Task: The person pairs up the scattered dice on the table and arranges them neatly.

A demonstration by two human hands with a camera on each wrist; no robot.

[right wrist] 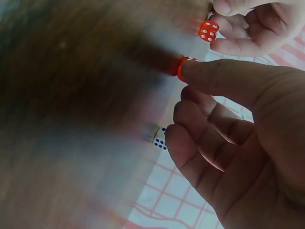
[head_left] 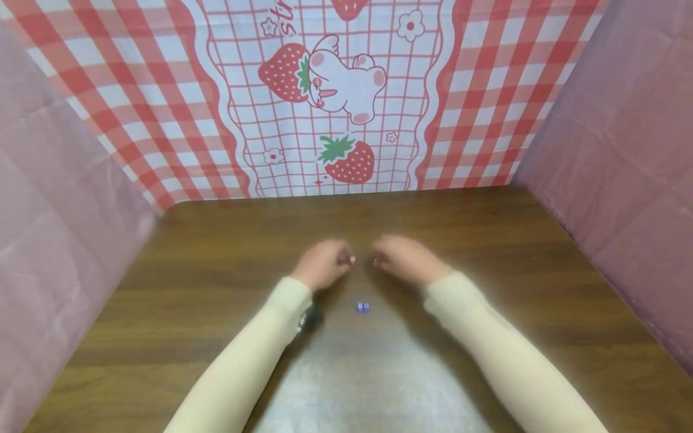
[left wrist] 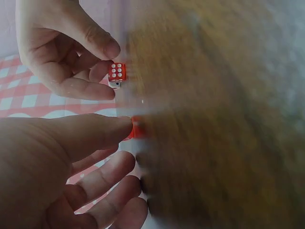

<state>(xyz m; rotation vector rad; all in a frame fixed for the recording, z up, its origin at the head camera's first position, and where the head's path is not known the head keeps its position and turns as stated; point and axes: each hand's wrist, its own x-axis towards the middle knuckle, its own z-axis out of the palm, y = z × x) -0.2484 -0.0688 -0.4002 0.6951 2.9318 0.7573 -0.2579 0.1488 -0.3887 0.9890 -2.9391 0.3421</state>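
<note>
My left hand [head_left: 323, 264] pinches a red die [left wrist: 137, 127] with white dots between thumb and index finger, low over the wooden table. Facing it across a small gap, my right hand [head_left: 408, 260] holds another red die [right wrist: 185, 68] the same way; its six-dot face shows in the left wrist view. A white die [right wrist: 160, 138] with dark dots appears by the right fingertips; whether they touch it I cannot tell. Nearer me, two bluish-purple dice [head_left: 363, 307] lie side by side on the table, between the forearms.
The brown wooden table [head_left: 216, 240] extends around both hands. Behind it hangs a red-checked cloth [head_left: 206, 90] with strawberry prints, and pink cloths [head_left: 622, 120] hang at both sides. A dark object [head_left: 310, 319] shows at the left wrist.
</note>
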